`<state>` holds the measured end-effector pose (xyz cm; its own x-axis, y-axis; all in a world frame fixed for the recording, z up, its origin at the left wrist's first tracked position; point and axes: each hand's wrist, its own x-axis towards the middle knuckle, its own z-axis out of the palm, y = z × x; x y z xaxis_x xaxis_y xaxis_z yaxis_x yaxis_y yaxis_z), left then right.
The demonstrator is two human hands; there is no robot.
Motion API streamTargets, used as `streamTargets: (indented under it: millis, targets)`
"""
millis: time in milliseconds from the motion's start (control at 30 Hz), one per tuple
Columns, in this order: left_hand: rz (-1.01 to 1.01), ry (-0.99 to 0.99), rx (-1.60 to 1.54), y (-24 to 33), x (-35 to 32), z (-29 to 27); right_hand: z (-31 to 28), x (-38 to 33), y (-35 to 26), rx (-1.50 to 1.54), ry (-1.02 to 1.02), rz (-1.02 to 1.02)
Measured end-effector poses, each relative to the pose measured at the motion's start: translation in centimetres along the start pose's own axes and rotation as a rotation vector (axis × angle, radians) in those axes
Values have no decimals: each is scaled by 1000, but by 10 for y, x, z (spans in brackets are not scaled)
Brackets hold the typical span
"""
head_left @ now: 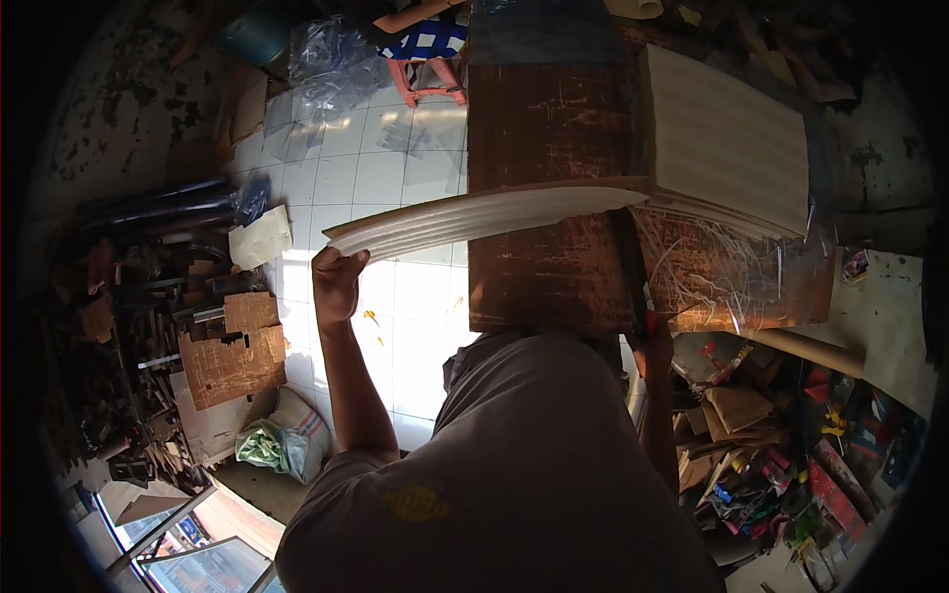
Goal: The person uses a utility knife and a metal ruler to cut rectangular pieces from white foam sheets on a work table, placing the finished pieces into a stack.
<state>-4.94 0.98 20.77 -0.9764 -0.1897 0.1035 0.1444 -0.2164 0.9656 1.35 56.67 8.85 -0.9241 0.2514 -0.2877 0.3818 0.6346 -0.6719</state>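
Left hand (336, 282) raised at the near corner of a stack of pale sheets (474, 219), fingers clamped on its left end, thumb side toward the body. Stack bowed and lifted off the counter (549, 128), left end hanging out over the white tiled floor (341, 168), right end joining the larger pile of pale sheets (727, 138) lying flat on the counter's right half. Layered edge of the lifted stack facing the camera, thin lines running its whole length.

Right hand (652, 341) low at the counter's near edge, just right of the body, closed around a dark narrow tool (630, 262) that runs up toward the underside of the lifted stack; exact grip of the fingers hard to tell in the shadow.

Counter top brown and heavily scratched, a clear plastic sheet (732, 272) spread over its right near part, reaching past the edge. Near edge of the counter pressed close to the grey shirt (524, 455).

Open room mostly to the left: bright tiled floor between counter and a heap of cardboard pieces (232, 356) and wood offcuts. Red stool (430, 74) beyond the counter's far left corner. Right side crowded with a cardboard tube (801, 351) and coloured scraps (791, 465) close under the counter's edge.
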Motion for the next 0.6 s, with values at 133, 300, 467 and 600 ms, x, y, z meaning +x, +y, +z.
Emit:
streamTargets:
  millis: [133, 300, 467, 600]
  targets:
    - [92, -428, 223, 14, 28, 26, 2, -2, 12, -84, 27, 14]
    - [-94, -480, 562, -30, 33, 31, 0, -8, 22, -87, 42, 56]
    - [-38, -618, 1082, -65, 18, -2, -19, -14, 17, -125, 13, 58]
    - [-159, -160, 852, -112, -14, -5, -24, -24, 24, -140, 36, 28]
